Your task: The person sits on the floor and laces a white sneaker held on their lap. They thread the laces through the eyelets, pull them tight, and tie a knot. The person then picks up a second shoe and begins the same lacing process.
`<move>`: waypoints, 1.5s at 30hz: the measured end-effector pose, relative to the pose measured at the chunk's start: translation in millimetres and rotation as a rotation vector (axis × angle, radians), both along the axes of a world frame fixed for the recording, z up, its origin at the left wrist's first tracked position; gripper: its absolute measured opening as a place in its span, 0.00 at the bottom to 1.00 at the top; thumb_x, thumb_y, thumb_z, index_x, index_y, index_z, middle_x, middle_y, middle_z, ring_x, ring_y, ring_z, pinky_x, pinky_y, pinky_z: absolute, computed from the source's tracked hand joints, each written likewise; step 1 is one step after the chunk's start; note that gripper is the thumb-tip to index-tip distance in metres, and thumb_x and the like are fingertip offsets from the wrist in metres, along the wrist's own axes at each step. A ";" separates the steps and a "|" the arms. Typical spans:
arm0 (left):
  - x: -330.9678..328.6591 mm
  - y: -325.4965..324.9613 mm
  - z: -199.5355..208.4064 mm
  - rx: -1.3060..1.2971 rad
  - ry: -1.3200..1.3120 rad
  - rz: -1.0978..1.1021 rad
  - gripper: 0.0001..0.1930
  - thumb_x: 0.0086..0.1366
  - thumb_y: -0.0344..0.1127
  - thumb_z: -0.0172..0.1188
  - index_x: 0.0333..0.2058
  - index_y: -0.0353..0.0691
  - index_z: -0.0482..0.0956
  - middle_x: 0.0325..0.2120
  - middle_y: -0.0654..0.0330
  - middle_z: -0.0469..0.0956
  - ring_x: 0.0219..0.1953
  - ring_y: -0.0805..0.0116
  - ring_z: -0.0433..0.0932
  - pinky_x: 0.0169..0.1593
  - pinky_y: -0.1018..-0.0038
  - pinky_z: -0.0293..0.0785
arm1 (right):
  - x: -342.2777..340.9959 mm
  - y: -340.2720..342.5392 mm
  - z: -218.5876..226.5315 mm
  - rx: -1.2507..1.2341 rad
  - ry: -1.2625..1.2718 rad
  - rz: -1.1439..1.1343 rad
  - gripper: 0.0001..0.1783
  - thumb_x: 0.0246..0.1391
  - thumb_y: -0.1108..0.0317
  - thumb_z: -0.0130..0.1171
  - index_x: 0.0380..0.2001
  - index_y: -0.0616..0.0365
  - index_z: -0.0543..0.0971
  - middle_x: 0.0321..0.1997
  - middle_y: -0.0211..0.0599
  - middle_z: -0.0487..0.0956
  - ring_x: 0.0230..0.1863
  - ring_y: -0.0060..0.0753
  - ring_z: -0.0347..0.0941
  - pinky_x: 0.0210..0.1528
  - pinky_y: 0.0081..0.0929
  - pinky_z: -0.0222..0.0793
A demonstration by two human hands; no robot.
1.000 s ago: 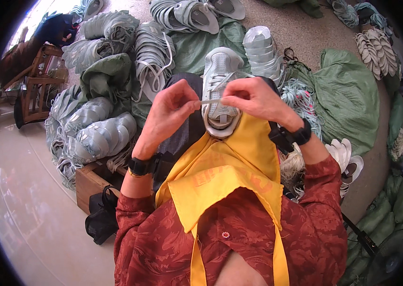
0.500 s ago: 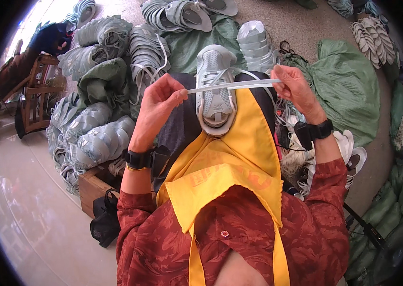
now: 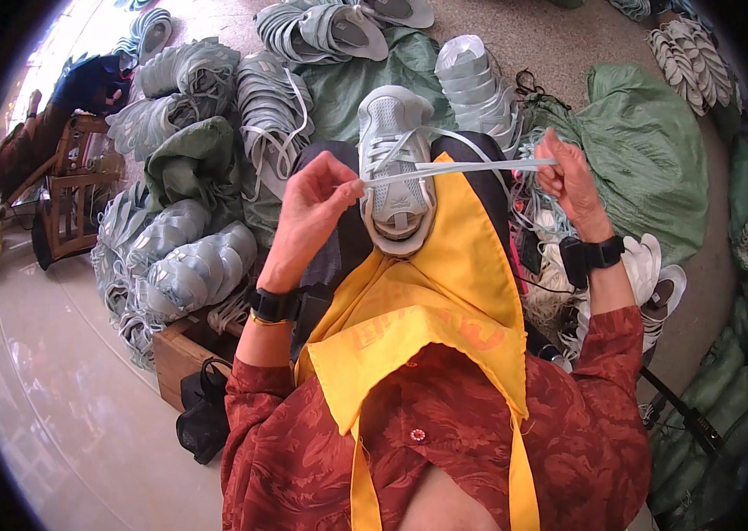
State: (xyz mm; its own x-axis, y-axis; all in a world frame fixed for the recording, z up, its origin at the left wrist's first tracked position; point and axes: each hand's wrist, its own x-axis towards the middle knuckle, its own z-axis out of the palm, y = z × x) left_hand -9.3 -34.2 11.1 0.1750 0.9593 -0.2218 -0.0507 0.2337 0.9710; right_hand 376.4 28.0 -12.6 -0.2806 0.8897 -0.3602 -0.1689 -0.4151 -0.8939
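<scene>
A light grey sneaker [image 3: 396, 190] rests on my lap between my knees, its toe pointing away from me and its heel toward me. Across its upper I stretch a pale shoelace [image 3: 467, 166] nearly level. At its left end, my left hand [image 3: 314, 199] pinches the lace between thumb and fingertips, just beside the shoe. On the right my right hand [image 3: 570, 181] is closed round the other end, with the thumb up. A loose part of the lace runs from the shoe's eyelets toward the right.
Stacks of grey shoe uppers [image 3: 197, 265] lie at the left, and more [image 3: 321, 35] lie ahead. A green sack [image 3: 639, 159] bulges at the right. A wooden box [image 3: 181, 358] stands by my left side. Tangled pale laces [image 3: 546, 288] hang near my right knee.
Both hands have moved to the right with the lace still stretched between them; the left has also dropped slightly. The sneaker stays on my lap.
</scene>
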 end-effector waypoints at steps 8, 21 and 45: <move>22.1 -5.0 -9.0 0.103 0.174 0.001 0.04 0.69 0.24 0.61 0.36 0.36 0.74 0.30 0.70 0.76 0.33 0.85 0.73 0.38 0.84 0.69 | -24.2 -6.8 12.4 0.397 -0.728 0.037 0.14 0.63 0.58 0.67 0.31 0.58 0.85 0.21 0.19 0.76 0.17 0.08 0.60 0.18 0.17 0.50; 28.1 -9.2 -13.1 0.143 0.177 -0.056 0.06 0.68 0.20 0.61 0.38 0.36 0.73 0.32 0.69 0.75 0.36 0.84 0.74 0.42 0.83 0.72 | -143.2 -24.1 24.1 0.395 -0.297 0.393 0.07 0.57 0.75 0.66 0.39 0.65 0.85 0.29 0.34 0.84 0.29 0.20 0.81 0.32 0.21 0.76; 40.3 0.7 -19.9 0.511 0.654 0.095 0.06 0.61 0.23 0.64 0.35 0.34 0.75 0.31 0.57 0.71 0.30 0.64 0.75 0.34 0.71 0.71 | -152.4 -20.7 16.9 0.743 -0.800 0.152 0.04 0.51 0.73 0.65 0.27 0.63 0.82 0.24 0.46 0.81 0.27 0.46 0.80 0.31 0.36 0.74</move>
